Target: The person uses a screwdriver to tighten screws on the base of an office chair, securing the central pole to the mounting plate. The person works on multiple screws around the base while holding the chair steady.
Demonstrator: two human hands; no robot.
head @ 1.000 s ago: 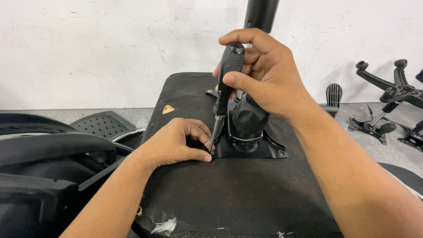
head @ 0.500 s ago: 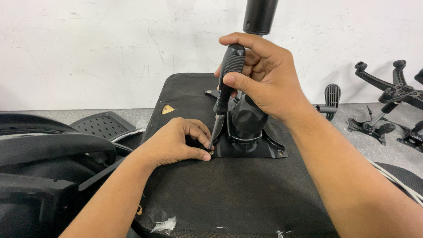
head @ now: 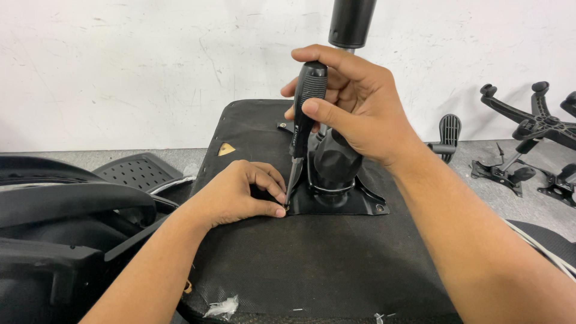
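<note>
An upturned chair seat (head: 312,264) covered in black fabric lies in front of me. A black metal mounting plate (head: 351,204) with a black post (head: 351,21) rising from it is fixed to the seat. My right hand (head: 354,108) grips a black-handled screwdriver (head: 305,114) held upright, its tip at the plate's near left corner. My left hand (head: 240,195) rests on the seat with thumb and finger pinched around the screwdriver tip, where a screw is hidden.
Black plastic chair parts (head: 66,228) crowd the left side. A chair star base (head: 534,126) and an armrest piece (head: 447,135) lie on the grey floor at right. A white wall stands behind. Small white scraps (head: 222,307) lie at the seat's near edge.
Both hands hold nearly the same places. My right hand has shifted slightly on the screwdriver handle.
</note>
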